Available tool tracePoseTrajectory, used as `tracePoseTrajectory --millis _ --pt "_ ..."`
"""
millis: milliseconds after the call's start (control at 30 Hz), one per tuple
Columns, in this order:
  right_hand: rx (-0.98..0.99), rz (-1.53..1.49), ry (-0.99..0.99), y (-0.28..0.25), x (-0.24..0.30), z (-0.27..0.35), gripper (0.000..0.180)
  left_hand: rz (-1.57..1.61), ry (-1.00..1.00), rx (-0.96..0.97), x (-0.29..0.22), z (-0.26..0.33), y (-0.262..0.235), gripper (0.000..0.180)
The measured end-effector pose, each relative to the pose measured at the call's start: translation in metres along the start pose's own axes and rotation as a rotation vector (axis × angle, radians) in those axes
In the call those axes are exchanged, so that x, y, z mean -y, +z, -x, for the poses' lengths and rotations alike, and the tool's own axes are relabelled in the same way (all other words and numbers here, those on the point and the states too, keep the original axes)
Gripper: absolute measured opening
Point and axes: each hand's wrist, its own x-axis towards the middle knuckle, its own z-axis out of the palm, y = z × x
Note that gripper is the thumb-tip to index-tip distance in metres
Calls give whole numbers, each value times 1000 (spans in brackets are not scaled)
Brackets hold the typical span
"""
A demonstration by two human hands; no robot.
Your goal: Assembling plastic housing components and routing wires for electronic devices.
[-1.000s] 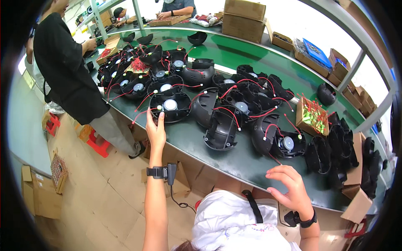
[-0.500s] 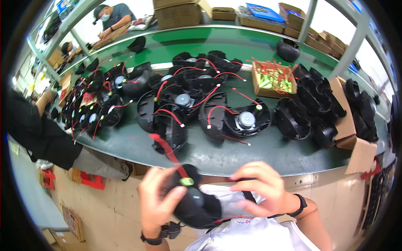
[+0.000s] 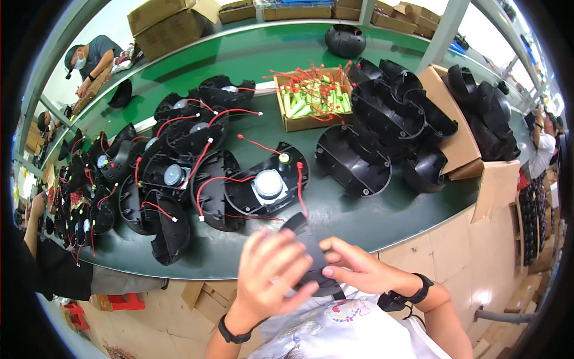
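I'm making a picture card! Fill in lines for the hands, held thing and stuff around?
Held thing: curved black plastic shell
Right hand: grips its side
Left hand: spread over it, blurred; touch unclear
Ahead: black half-round plastic casing with round grey speaker
Farther back: small open brown cardboard box, light-green pieces, red wires inside
Right side: larger open brown cardboard box with black plastic pieces
Surface: dark-green table

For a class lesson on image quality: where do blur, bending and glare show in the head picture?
In the head view, the left hand looks smeared, probably by motion, while the right hand is crisper; in the head view, the front edge of the bench bows with fisheye distortion; also in the head view, glare brightens the floor at right.
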Motion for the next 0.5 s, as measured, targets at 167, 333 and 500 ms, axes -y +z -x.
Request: tracePoseTrajectory --millis 167,333,500 --pt "143 50 44 -11 12 5 32 110 -24 195 -2 9 9 30" --pt "152 618 -50 -21 51 7 29 154 -59 164 2 7 10 28" --pt "37 1183 -419 -18 49 7 20 201 -89 146 -1 8 8 24"
